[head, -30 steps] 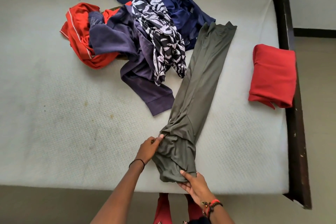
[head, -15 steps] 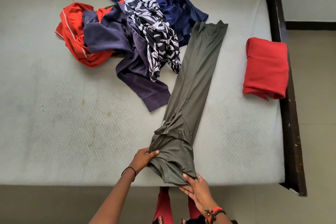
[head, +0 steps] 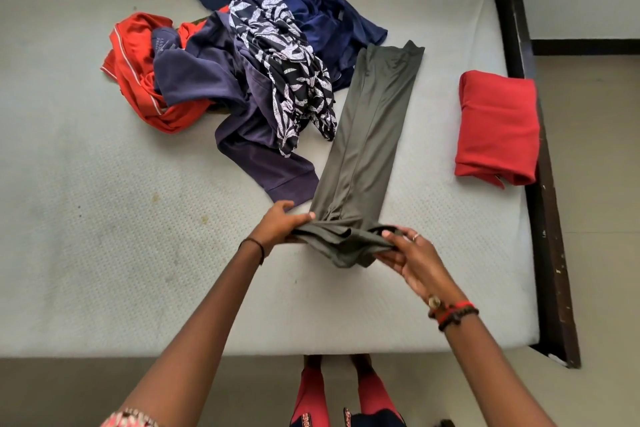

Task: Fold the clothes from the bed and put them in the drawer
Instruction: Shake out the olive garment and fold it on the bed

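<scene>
two hands share one end of the cloth. the left hand (head: 277,225), just left of centre frame, has its fingers curled round the near end of the olive trousers (head: 370,135), thumb on top, pinching the gathered fabric. the right hand (head: 412,256), slightly lower and right of centre, pinches the opposite corner of that same end between thumb and fingers. between them the end is lifted off the mattress (head: 104,218) and bunched, with a short flap drooping below.

from that grip the trousers run away up the frame, their long axis tilted a little to the right and the far end lying flat near upper centre. the length lies straight ahead of both hands, neither clearly nearer. i judge the coming fold must carry the held end forward along that axis, both hands moving together.

the pile of unfolded clothes (head: 270,62) lies against the trousers' left edge, so it could snag. a folded red garment (head: 497,125) sits at the right edge beside the dark bed frame (head: 540,184). no drawer shows.
</scene>
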A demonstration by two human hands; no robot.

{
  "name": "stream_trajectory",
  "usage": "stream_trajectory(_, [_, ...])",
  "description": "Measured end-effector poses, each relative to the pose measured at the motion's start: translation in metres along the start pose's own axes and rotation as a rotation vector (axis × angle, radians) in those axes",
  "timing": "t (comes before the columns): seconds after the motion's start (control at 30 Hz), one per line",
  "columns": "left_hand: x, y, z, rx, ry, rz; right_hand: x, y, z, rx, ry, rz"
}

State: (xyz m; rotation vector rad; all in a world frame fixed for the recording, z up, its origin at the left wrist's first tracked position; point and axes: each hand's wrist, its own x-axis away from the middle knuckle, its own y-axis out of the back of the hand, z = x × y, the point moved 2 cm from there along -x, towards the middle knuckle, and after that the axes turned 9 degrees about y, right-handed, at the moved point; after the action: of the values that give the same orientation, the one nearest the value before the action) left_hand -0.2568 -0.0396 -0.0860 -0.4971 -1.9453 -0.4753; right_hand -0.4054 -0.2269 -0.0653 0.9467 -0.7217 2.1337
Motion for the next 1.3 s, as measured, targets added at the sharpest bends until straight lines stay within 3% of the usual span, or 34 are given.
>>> stream_trajectory(0.17, [-0.022,-0.013,-0.039,0.151,-0.036,0.049,-0.047,-0.008,0.032,-0.028,0.026,0.013])
stream_trajectory(0.33, [-0.037,-0.014,-0.028,0.214,-0.212,-0.132,-0.057,-0.004,0.032,-0.202,0.101,0.056])
stream_trajectory(0.4, [-0.035,-0.015,-0.007,0.092,-0.380,-0.242,-0.053,0.000,0.020,-0.152,0.131,0.033])
stream_trajectory(0.47, [-0.029,-0.016,0.017,-0.191,-0.582,-0.320,-0.048,0.005,0.000,0.086,0.193,-0.018])
stream_trajectory(0.57, [-0.033,-0.024,0.057,-0.811,-0.923,-0.260,-0.038,0.010,-0.038,0.793,0.527,-0.006])
stream_trajectory(0.63, [-0.041,-0.031,0.077,-1.224,-1.041,-0.293,-0.033,0.012,-0.067,1.282,0.791,0.108])
stream_trajectory(0.7, [-0.046,-0.037,0.081,-1.403,-1.061,-0.381,-0.033,0.011,-0.089,1.639,0.938,0.212])
stream_trajectory(0.83, [-0.062,-0.046,0.068,-1.486,-1.066,-0.509,-0.051,0.001,-0.093,1.885,0.875,0.224])
stream_trajectory(1.0, [-0.064,-0.049,0.051,-1.535,-1.048,-0.395,-0.076,0.003,-0.079,2.081,0.780,0.165])
stream_trajectory(1.17, [-0.047,-0.043,0.061,-1.540,-1.089,-0.367,-0.064,0.006,-0.066,1.957,0.785,0.327])
stream_trajectory(1.3, [-0.023,-0.037,0.072,-1.520,-1.038,-0.235,-0.037,0.017,-0.057,1.850,0.481,0.650])
